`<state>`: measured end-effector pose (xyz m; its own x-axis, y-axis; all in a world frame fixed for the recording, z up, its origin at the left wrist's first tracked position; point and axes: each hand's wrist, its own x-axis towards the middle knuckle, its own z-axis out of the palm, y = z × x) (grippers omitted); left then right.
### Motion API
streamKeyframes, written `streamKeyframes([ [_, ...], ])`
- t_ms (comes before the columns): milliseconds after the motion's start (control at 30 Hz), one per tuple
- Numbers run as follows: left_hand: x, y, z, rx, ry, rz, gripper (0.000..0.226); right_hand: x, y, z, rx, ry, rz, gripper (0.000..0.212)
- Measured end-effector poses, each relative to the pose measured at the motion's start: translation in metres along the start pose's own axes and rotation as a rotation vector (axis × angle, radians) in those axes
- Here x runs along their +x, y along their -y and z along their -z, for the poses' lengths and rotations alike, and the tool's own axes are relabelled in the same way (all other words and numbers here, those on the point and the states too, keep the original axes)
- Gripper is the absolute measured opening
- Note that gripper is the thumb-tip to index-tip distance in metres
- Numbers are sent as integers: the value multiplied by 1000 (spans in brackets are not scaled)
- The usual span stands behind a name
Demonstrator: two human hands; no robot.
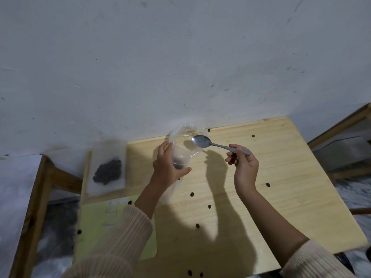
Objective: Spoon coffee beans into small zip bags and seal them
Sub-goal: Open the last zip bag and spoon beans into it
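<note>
left hand (167, 165) grips the side of a clear plastic zip bag (181, 135), fingers and thumb curled round it, holding it upright above the light wooden tabletop (281, 177) – bag mouth open and facing up toward the camera. a small dark clump of coffee beans (178, 164) sits low in that bag, just beside the left fingers. right hand (245, 167) pinches the handle end of a silver metal spoon (219, 146) between thumb and fingers; the spoon bowl hangs over the open bag mouth and looks empty. the two hands are apart, the spoon bridging the gap between them. a second flat clear zip bag with a dark heap of beans (108, 171) lies on the far-left corner of the tabletop, well apart from the held bag – cannot tell if its zip is closed. a pale yellow-green paper sheet (96, 227) with small white labels lies on the left side of the tabletop, partly under the left cream ribbed sleeve (124, 233). loose single beans (192, 194) are scattered over the tabletop. grey-white scuffed wall (180, 57) behind.
</note>
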<state>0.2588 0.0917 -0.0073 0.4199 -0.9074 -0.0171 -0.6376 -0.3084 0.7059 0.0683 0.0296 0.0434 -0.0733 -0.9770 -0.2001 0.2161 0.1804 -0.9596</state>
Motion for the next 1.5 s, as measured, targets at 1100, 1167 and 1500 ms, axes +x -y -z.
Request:
streamKeyframes([
  [1100,0,0,8,-24,37,-31,105,12,-79,49,-891,249,317,41],
  [1167,-2,0,9,-35,39,-44,105,14,-80,50,-945,246,310,43],
  [1500,-11,2,19,-95,19,-161,97,17,-86,40,-1200,177,277,45],
])
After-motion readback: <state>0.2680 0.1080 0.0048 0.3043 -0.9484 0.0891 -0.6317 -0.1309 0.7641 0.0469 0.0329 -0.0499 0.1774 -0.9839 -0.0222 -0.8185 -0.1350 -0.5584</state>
